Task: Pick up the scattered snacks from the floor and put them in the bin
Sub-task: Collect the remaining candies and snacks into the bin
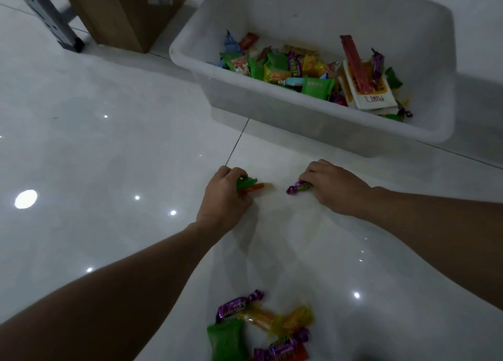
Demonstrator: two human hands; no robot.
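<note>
A white plastic bin [321,121] stands on the glossy tiled floor at upper right, holding several colourful snack packets [304,69]. My left hand [223,197] grips a green packet [246,183] and an orange-yellow candy [258,187] low over the floor. My right hand [334,186] pinches a purple wrapped candy [299,187] on the floor. Near the bottom edge lies a pile of snacks: a green packet [226,339], purple candies [236,305] and yellow-orange wrapped sweets [275,320].
A cardboard box [122,9] stands at the top left beside a grey metal shelf leg [54,20]. The white floor tiles [109,143] reflect ceiling lights. A dark grout line runs from the bin toward my left hand.
</note>
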